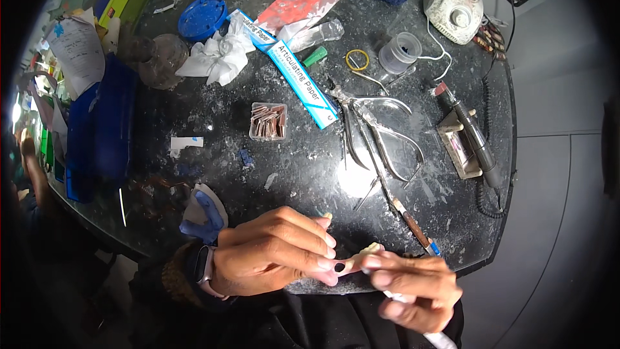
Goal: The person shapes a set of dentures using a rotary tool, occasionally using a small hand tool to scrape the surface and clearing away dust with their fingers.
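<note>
Close to the table's near edge, my left hand (278, 252), with a watch on its wrist, pinches a small pink piece (349, 265) that looks like a denture. It has a dark spot, and cream, tooth-like bits show at its far side. My right hand (413, 287), a little blurred, is closed against the other end of the piece. Its fingers also grip a white slim object (440, 340), whose end sticks out below the hand; its kind I cannot make out. Left of my left hand lies a blue and whitish dental mould (204, 213).
Beyond my hands lie metal pliers (368, 113), a brown-handled tool (413, 226) and a clear box of copper-coloured pins (268, 121). A long blue-and-white box (300, 84) and crumpled tissue (219, 58) are farther off. At right, a black handpiece (475, 139) rests on a stand.
</note>
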`<state>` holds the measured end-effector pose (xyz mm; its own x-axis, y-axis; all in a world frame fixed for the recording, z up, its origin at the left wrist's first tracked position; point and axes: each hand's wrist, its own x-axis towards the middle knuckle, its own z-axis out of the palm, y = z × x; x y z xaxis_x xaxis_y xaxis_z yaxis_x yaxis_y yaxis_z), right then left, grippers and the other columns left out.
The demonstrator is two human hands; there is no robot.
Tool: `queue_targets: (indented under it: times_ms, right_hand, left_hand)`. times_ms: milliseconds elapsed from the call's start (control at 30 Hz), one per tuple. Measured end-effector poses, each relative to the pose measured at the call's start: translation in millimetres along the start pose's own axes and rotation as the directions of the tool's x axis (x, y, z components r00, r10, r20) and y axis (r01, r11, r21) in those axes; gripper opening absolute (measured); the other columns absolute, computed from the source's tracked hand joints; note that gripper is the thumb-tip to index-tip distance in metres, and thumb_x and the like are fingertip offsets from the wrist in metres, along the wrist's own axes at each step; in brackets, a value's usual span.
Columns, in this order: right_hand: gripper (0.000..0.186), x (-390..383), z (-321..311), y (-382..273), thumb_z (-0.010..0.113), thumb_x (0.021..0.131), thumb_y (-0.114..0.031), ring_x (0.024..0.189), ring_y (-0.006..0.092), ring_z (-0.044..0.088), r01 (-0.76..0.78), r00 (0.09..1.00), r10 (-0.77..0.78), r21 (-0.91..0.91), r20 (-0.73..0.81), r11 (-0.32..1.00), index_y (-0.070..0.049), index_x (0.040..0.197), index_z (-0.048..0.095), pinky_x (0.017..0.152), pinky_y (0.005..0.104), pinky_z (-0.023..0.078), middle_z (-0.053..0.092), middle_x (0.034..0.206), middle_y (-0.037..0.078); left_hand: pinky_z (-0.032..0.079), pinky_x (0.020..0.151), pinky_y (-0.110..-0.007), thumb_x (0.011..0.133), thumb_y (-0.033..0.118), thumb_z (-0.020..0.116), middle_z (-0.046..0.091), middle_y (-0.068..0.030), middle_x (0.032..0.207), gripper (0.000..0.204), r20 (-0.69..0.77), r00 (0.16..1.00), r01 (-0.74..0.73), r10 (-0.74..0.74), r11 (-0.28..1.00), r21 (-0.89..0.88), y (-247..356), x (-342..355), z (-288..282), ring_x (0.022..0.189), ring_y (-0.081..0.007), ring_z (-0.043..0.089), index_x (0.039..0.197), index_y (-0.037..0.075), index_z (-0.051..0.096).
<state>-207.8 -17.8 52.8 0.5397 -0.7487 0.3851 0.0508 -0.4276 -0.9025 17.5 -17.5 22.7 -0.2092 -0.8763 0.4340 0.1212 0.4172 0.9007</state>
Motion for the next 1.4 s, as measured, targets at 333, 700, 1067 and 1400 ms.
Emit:
queue_targets:
  times_ms: [333,700,1067,1400]
  right_hand:
    - [0.007,5,-37,10,0.057,0.081,-0.003,0.056,0.032,0.06,-0.327,0.924,0.358,-0.759,-0.133,0.563,-0.003,0.088,0.055,0.05,0.0348,0.049,0.059,0.081,0.012]
    - [0.049,27,-102,67,0.063,0.078,-0.003,0.11,0.0317,0.051,-0.107,0.994,0.0,-0.994,-0.107,-0.01,-0.003,0.125,0.051,0.09,0.0407,0.045,0.053,0.119,0.013]
    - [0.068,29,-117,79,0.053,0.066,0.016,0.093,0.0329,0.058,-0.162,0.981,-0.068,-0.956,-0.183,0.244,-0.001,0.131,0.045,0.082,0.0343,0.048,0.057,0.109,0.017]
    - [0.062,18,-27,27,0.068,0.054,-0.067,0.038,0.0111,0.039,0.367,0.928,-0.203,-0.67,0.313,0.645,-0.011,0.055,0.043,0.035,0.025,0.026,0.036,0.052,-0.002]
  left_hand:
    - [0.054,0.084,-0.038,0.067,-0.003,0.077,0.066,-0.0143,0.09,0.028,-0.135,0.99,0.016,-0.043,0.981,-0.193,-4,-6,4,0.087,-0.0245,0.065,0.091,-0.003,0.062]
    - [0.054,0.084,-0.035,0.078,-0.001,0.068,0.064,-0.0144,0.091,0.019,-0.099,0.992,0.068,-0.077,0.993,-0.098,2,-2,2,0.086,-0.0218,0.064,0.096,-0.004,0.065]
    - [0.049,0.073,-0.028,0.082,-0.003,0.063,0.058,-0.0111,0.097,0.019,0.044,0.972,0.235,-0.231,0.962,-0.137,7,-2,2,0.088,-0.018,0.06,0.101,-0.002,0.06]
    - [0.048,0.068,-0.025,0.085,0.001,0.061,0.059,-0.0095,0.093,0.011,0.294,0.902,0.38,-0.317,0.905,-0.189,3,-4,6,0.08,-0.0141,0.06,0.096,-0.001,0.061]
